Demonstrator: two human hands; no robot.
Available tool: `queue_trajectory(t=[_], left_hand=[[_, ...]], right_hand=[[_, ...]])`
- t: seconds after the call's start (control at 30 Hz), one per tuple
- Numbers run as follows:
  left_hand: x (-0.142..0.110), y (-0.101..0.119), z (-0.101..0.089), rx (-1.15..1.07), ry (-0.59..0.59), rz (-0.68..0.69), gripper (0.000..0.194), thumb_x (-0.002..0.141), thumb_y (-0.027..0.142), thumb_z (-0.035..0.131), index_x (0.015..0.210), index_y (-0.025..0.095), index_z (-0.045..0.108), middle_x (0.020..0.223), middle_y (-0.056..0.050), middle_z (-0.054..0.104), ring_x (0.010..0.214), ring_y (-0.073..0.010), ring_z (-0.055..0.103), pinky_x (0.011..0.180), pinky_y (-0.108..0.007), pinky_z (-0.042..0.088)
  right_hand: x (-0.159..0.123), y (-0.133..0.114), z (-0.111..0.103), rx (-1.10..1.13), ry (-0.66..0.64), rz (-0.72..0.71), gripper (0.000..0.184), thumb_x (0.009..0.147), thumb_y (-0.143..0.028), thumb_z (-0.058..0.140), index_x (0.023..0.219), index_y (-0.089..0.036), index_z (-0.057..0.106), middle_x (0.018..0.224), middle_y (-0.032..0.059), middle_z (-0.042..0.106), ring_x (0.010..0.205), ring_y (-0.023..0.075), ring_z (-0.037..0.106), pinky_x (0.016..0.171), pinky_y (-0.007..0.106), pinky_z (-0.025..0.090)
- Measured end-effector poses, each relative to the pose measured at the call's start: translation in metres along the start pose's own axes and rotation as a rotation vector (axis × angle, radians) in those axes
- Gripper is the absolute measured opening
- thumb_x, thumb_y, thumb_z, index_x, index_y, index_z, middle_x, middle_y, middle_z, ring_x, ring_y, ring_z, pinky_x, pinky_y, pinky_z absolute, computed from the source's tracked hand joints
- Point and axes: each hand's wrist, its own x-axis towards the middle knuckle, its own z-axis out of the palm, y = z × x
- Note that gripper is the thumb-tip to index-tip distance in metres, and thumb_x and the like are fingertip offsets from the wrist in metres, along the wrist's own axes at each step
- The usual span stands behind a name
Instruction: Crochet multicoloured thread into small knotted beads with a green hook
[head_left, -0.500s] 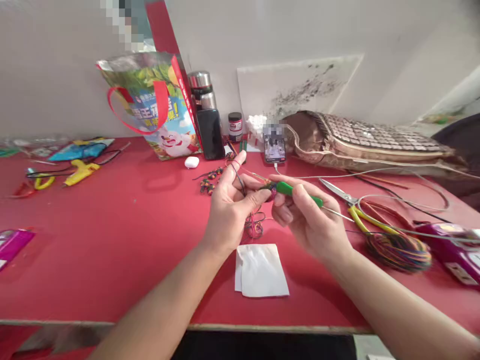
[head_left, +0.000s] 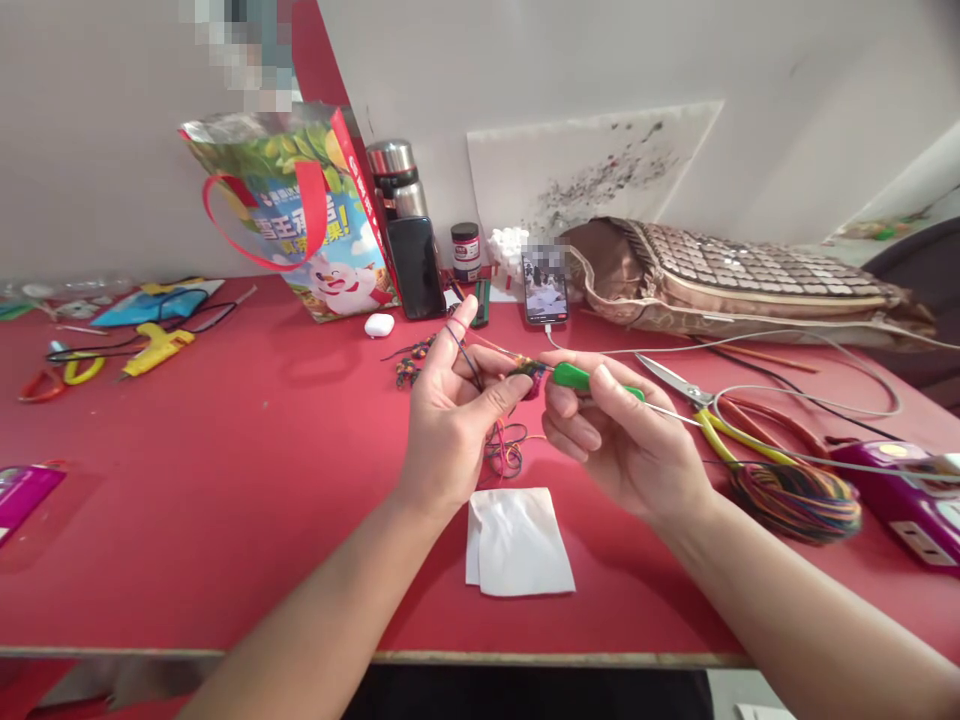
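While both hands hover above the red table (head_left: 225,480), left hand (head_left: 454,420) is curled, thumb + fingers pinching a small multicolour knotted piece (head_left: 527,373), index finger stuck up w/ dark cord (head_left: 466,360) looped over it; loose thread ends (head_left: 506,452) hang below onto the table. Right hand (head_left: 622,440) is closed round a green-handled tool (head_left: 596,382), thumb on top, tool tip meeting the knotted piece just beside left thumb. Tool's far end pokes out past right fingers. White paper piece (head_left: 519,542) lies flat below the hands, near table edge. Multicolour thread coil (head_left: 799,500) sits right of right wrist, yellow-handled scissors (head_left: 712,415) just behind it. Phone (head_left: 545,285) propped at back by woven bag (head_left: 735,275); printed gift bag (head_left: 300,215) and flask (head_left: 396,180) back left. Yellow glue gun (head_left: 154,348) far left, well apart.
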Motion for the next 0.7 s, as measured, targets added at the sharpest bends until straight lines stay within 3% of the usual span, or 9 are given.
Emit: queue_trajectory(t=[0.7], left_hand=[[-0.0006, 0.0006, 0.0010, 0.042, 0.003, 0.030, 0.079, 0.072, 0.012, 0.096, 0.144, 0.027, 0.066, 0.082, 0.007, 0.071, 0.080, -0.0112, 0.069, 0.080, -0.024, 0.058]], right_hand=[[-0.0001, -0.0022, -0.0008, 0.000, 0.013, 0.044, 0.016, 0.094, -0.037, 0.078, 0.100, -0.023, 0.079, 0.074, -0.0022, 0.058, 0.051, 0.0086, 0.025, 0.049, 0.028, 0.034]])
